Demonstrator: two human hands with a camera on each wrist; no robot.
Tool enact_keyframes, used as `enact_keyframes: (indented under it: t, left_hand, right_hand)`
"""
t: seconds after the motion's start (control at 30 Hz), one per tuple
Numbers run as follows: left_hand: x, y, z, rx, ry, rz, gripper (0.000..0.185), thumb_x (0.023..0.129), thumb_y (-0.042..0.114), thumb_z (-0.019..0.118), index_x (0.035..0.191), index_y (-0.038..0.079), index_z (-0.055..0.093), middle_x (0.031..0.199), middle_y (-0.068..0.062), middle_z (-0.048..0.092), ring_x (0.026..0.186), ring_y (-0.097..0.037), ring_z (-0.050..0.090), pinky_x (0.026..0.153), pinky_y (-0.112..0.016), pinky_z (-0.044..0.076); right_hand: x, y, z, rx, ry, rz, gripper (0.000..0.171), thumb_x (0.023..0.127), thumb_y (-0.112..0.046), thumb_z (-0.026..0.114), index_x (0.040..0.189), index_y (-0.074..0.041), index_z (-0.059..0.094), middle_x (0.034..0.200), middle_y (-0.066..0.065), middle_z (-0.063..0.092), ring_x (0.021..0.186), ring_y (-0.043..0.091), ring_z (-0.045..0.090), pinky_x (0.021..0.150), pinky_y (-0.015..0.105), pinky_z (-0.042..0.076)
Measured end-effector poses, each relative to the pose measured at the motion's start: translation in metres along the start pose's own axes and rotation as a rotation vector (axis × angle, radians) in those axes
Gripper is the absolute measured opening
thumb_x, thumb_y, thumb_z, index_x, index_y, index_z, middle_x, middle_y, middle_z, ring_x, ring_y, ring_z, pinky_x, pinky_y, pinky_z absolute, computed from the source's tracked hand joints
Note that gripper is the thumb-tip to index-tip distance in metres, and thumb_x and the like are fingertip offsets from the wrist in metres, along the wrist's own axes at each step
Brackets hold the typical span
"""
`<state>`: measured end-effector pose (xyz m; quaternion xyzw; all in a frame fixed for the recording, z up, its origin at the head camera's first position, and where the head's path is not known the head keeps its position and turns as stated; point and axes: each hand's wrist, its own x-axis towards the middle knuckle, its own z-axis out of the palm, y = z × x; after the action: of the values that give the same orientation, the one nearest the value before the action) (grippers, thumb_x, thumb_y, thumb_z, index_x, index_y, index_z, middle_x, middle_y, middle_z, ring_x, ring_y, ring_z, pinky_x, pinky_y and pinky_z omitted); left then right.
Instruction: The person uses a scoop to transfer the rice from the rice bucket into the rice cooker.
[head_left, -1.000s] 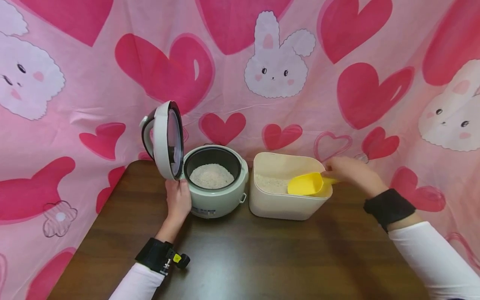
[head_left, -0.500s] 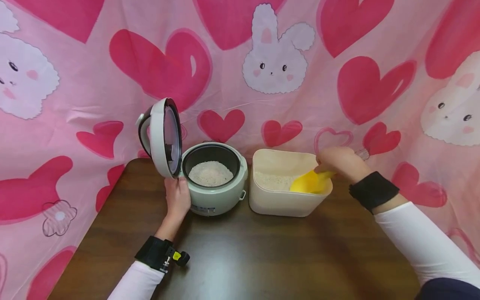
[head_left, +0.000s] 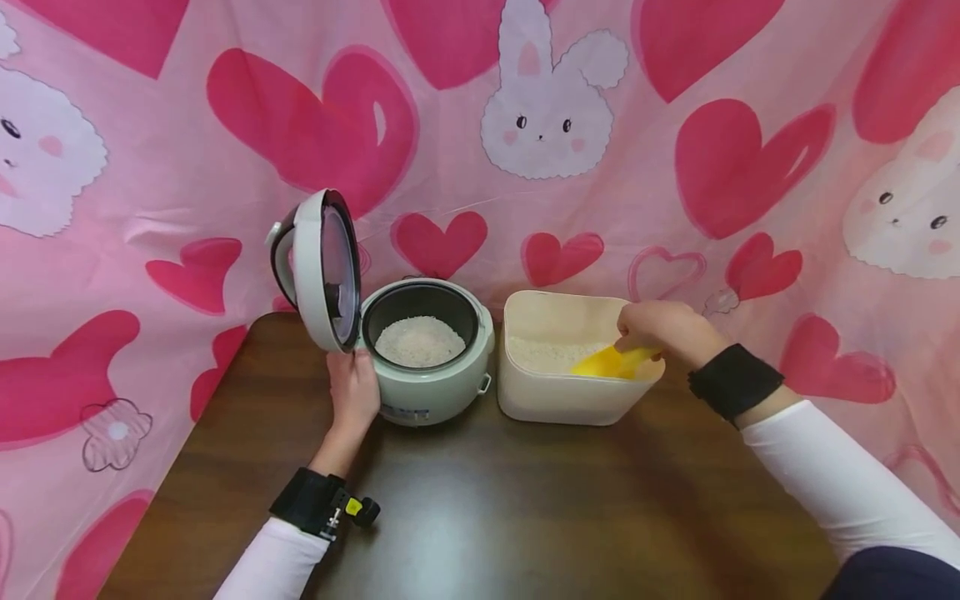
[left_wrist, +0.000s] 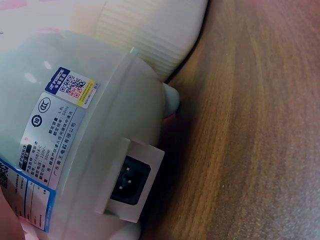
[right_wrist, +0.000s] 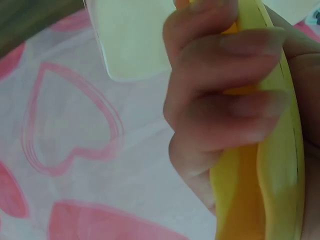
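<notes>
My right hand [head_left: 652, 327] holds a yellow scoop [head_left: 609, 362] whose bowl dips into the rice [head_left: 551, 353] in a cream bin [head_left: 577, 398]. Curled fingers [right_wrist: 225, 70] wrap the scoop's handle [right_wrist: 282, 185] in the right wrist view. To the left stands a pale green rice cooker [head_left: 427, 396], its lid [head_left: 311, 271] raised and white rice [head_left: 420, 342] in its dark inner pot. My left hand [head_left: 352, 390] rests against the cooker's left side under the lid, which hides its fingertips. The left wrist view shows the cooker's power socket [left_wrist: 131, 181] and labels.
Cooker and bin stand side by side near the back of a dark wooden table [head_left: 480, 517]. A pink curtain [head_left: 450, 150] with hearts and rabbits hangs right behind them. A latch [head_left: 484, 384] sticks out on the cooker's right side.
My right hand has moved left and lower over the bin, tipping the scoop's bowl down into the rice. The left hand stays at the cooker. The head view has tilted slightly.
</notes>
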<state>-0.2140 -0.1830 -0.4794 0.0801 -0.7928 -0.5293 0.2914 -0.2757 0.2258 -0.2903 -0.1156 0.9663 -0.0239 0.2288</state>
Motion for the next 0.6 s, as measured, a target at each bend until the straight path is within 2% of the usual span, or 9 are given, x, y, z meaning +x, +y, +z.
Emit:
enact_keyframes:
  t: [0.17,0.37,0.6]
  left_hand:
    - [0.005,0.001,0.000,-0.012,0.016,0.008,0.051,0.103,0.020,0.035,0.149,-0.001,0.045,0.145,-0.033,0.043,0.136,-0.047,0.038,0.112,-0.065,0.030]
    - [0.002,0.000,-0.002,-0.010,0.026,-0.016,0.052,0.103,0.020,0.034,0.149,-0.001,0.045,0.145,-0.033,0.043,0.136,-0.047,0.038,0.111,-0.066,0.030]
    - [-0.001,-0.001,-0.001,0.013,0.012,-0.006,0.049,0.103,0.021,0.035,0.143,-0.004,0.048,0.135,-0.037,0.044,0.128,-0.051,0.040,0.105,-0.070,0.032]
  right_hand:
    - [0.008,-0.001,0.004,-0.001,-0.018,-0.059,0.026,0.097,-0.028,0.071,0.107,-0.005,0.068,0.089,0.008,0.062,0.077,0.025,0.059,0.065,0.032,0.056]
    - [0.014,0.000,0.017,0.005,-0.007,-0.108,0.023,0.098,-0.028,0.069,0.103,-0.005,0.068,0.085,0.007,0.060,0.071,0.024,0.059,0.062,0.032,0.056]
    - [0.020,0.007,0.036,0.091,-0.002,-0.095,0.026,0.100,-0.033,0.067,0.099,-0.007,0.069,0.076,0.005,0.057,0.064,0.022,0.056,0.059,0.030,0.052]
